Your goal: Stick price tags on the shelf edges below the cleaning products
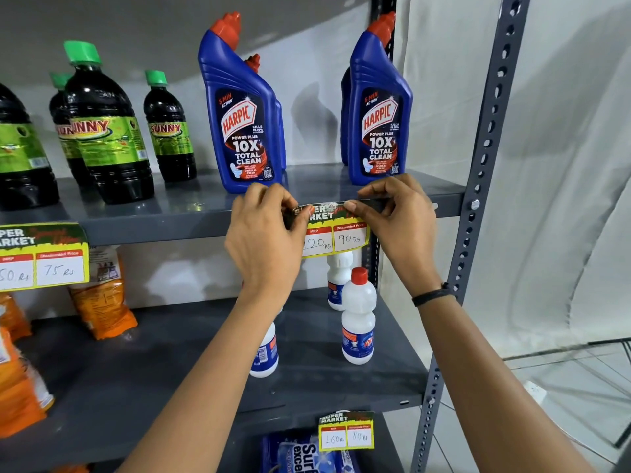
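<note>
Blue Harpic bottles [243, 131] upright — price tag [336, 233] below.

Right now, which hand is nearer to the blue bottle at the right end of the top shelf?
The right hand. It sits just below that blue bottle, with its fingers close to the bottle's base. The left hand is farther left, under the other blue bottle; both pinch the price tag.

White sheet [563, 165], perhaps plastic, behind rack.
</note>
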A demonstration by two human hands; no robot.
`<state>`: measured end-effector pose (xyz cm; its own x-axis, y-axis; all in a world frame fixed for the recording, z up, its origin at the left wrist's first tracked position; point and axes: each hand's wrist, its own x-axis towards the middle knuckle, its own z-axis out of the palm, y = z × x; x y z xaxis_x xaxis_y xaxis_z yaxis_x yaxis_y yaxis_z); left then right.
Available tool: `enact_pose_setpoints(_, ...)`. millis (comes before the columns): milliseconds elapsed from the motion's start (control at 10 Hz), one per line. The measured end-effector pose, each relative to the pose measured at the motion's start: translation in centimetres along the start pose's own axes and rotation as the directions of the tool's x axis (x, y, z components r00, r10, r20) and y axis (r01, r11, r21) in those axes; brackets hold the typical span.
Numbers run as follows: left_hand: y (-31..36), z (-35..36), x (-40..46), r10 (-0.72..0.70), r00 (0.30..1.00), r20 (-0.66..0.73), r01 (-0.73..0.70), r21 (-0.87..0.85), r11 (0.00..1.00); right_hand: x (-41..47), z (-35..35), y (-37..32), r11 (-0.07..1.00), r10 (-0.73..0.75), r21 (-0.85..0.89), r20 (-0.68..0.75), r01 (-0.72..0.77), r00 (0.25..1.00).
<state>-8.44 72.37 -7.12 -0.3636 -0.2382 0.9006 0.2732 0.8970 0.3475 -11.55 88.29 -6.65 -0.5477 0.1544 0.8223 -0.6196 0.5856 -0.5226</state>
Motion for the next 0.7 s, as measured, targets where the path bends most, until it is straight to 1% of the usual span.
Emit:
enact_pose_setpoints(100,-0.1,0.3,0.6,0.083,0.997,0.005,-0.083,0.051,0.995,0.0,0.0,0.0,1.000,-0.007,-0.029,-0.003,0.007,1.000)
enact_pose_setpoints(200,0.1,0.9,0.9,0.163,0.985,0.059,-0.164,0.018,0.986,-0.1,0.1,0.0,0.999,-0.016,-0.049,0.006,0.016,1.000)
enact_pose_setpoints(300,0.1,1.5,1.2,0.201,0.973,0.112,-0.202,-0.007,0.979,-0.1,0.1,0.1,0.998,-0.022,-0.054,0.012,0.022,1.000)
enact_pose_setpoints(700,0.2,1.7,1.1,0.212,0.973,0.095,-0.220,0.084,0.972,-0.4,0.2,0.0,0.998,-0.036,-0.045,-0.018,0.036,0.999)
